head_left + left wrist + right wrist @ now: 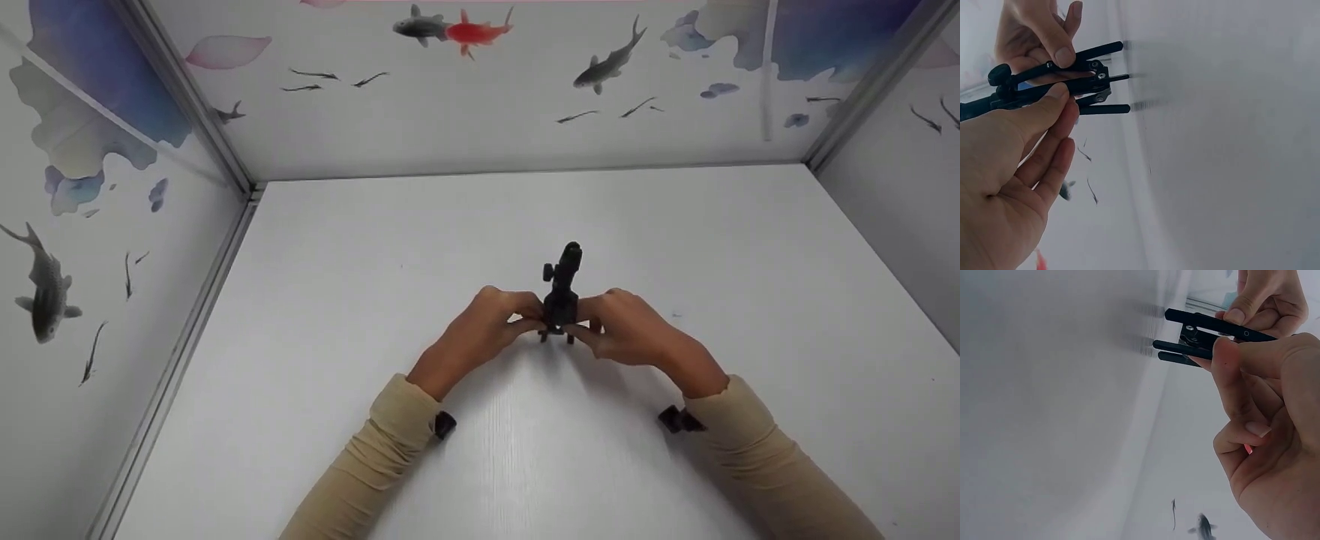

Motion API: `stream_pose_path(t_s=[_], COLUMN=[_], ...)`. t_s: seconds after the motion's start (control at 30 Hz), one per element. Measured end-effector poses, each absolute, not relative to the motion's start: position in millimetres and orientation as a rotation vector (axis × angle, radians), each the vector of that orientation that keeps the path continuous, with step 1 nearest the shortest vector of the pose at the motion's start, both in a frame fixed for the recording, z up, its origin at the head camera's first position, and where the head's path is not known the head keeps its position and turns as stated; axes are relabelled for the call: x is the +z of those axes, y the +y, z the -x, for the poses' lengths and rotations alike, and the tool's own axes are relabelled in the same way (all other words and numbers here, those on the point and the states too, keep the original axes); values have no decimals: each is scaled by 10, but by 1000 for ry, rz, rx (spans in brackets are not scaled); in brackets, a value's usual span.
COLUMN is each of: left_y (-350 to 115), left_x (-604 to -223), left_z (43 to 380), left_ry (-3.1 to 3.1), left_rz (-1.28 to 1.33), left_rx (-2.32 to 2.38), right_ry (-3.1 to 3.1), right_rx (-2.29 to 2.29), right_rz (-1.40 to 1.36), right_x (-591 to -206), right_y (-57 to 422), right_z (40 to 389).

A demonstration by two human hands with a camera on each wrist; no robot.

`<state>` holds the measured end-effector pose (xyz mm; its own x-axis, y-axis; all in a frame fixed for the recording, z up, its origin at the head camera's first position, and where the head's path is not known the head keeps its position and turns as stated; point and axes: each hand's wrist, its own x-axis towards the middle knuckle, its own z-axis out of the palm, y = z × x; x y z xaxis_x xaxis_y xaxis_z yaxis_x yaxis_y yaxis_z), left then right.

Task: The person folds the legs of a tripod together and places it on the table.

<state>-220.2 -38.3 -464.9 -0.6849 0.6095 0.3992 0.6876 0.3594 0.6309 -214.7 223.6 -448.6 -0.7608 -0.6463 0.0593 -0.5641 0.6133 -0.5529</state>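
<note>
A black tripod (564,289) is held upright at the white table (375,262), pinched from opposite sides by the left hand (495,321) and right hand (631,330). A small O-like mark (1246,333) is borne by one leg (1207,322).

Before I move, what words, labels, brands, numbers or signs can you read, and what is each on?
No words, labels, brands or numbers can be read.
Black stand: just a small ring-like mark on one leg; too small to tell whether it is a sign or a fitting.
Back wall: fish and other pictures, no lettering seen.
</note>
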Motion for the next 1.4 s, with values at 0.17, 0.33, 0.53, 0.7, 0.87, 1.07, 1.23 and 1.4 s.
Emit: stream_pose_path(t_s=[0.17,0.33,0.53,0.7,0.87,1.07,1.23,1.4], left_y=[-392,-400,-373,-335,-319,-306,-305,-308], left_x=[-4610,-4568,-4563,-4560,-4545,-4539,-4534,-4543], left_z=[2193,2185,2154,2128,2096,2076,2076,2078], left_ry=[-2531,-2549,-2641,-2709,-2753,-2782,-2788,-2779], left_rz=[1198,1197,1160,1125,1092,1092,1092,1093], left_rx=[-1223,-1244,-1219,-1214,-1184,-1193,-1183,-1206], right_ry=[2664,2723,2806,2862,2921,2961,3017,3098], right_rx=[-776,-629,-576,-560,-530,-478,-484,-457], right_rz=[1011,1056,1103,1109,1117,1125,1186,1227], right_x=[-4430,-4375,-4414,-4441,-4455,-4493,-4517,-4541], right_y=[2234,2264,2293,2271,2268,2272,2278,2287], right_z=[2153,2155,2169,2176,2172,2177,2189,2208])
